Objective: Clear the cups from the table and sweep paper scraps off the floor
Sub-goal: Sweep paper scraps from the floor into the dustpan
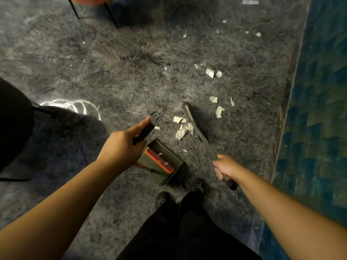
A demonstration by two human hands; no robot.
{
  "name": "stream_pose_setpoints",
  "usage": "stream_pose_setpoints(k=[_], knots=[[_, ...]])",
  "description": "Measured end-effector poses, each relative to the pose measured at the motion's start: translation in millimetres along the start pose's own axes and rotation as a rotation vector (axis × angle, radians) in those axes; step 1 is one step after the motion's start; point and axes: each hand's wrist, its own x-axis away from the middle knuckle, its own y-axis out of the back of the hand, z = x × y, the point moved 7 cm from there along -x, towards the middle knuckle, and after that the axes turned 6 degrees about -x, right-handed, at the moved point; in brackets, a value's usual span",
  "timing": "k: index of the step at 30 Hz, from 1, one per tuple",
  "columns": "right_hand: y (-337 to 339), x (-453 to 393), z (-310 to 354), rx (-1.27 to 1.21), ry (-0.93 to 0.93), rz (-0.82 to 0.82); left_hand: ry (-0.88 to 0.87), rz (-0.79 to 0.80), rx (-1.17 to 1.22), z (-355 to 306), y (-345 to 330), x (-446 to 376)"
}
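Note:
My left hand (122, 145) grips the black handle (144, 132) of a grey-green dustpan (161, 164) with an orange comb edge; the pan rests on the grey shaggy carpet in front of my feet and holds a few white scraps. My right hand (225, 167) grips the handle of a long broom (195, 122), whose narrow head lies on the carpet beyond the pan. A small heap of white paper scraps (181, 129) lies just left of the broom head. More scraps (218, 110) lie to its right and further off (211, 72).
A blue patterned surface (319, 109) runs along the right side. Black chair legs (110, 14) stand at the top left. A dark seat (13, 124) fills the left edge, with bright ring-shaped reflections (75, 106) beside it. My black slippers (161, 200) are at the bottom centre.

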Motion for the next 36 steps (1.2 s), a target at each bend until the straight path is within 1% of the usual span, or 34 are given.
stream_pose_setpoints(k=[4, 9, 12, 15, 20, 22, 26, 28, 32, 36], knots=[[-36.3, 23.0, -16.6, -0.05, -0.065, 0.101, -0.008, 0.0, -0.028, -9.5, 1.4, -10.8], [-67.2, 45.8, -31.9, -0.156, -0.119, 0.216, -0.007, 0.002, -0.024, -4.3, 4.2, -8.5], [-82.3, 56.5, -38.7, -0.132, -0.123, 0.252, -0.02, -0.021, -0.027, 2.6, 7.2, -0.4], [-88.6, 66.7, -40.5, -0.082, -0.09, 0.253, -0.004, -0.021, -0.011, 14.2, 8.5, 9.8], [-78.4, 77.8, -21.3, -0.168, -0.049, 0.254, 0.065, -0.058, 0.036, 43.8, 16.0, 25.9], [-74.2, 74.5, -7.0, -0.148, -0.011, 0.229, 0.085, -0.083, 0.049, 55.3, 21.4, 27.7], [-75.5, 44.3, 26.1, -0.084, 0.051, 0.15, 0.129, -0.098, 0.039, 75.0, 29.1, 23.9], [-82.4, 24.0, 39.5, -0.058, 0.058, 0.139, 0.141, -0.089, 0.031, 83.0, 29.6, 19.7], [-100.4, -7.6, 55.2, -0.001, 0.059, 0.15, 0.161, -0.097, 0.024, 94.2, 33.0, 10.2], [-119.5, -22.8, 61.5, 0.04, 0.04, 0.205, 0.152, -0.138, 0.028, 97.3, 36.9, 6.9]])
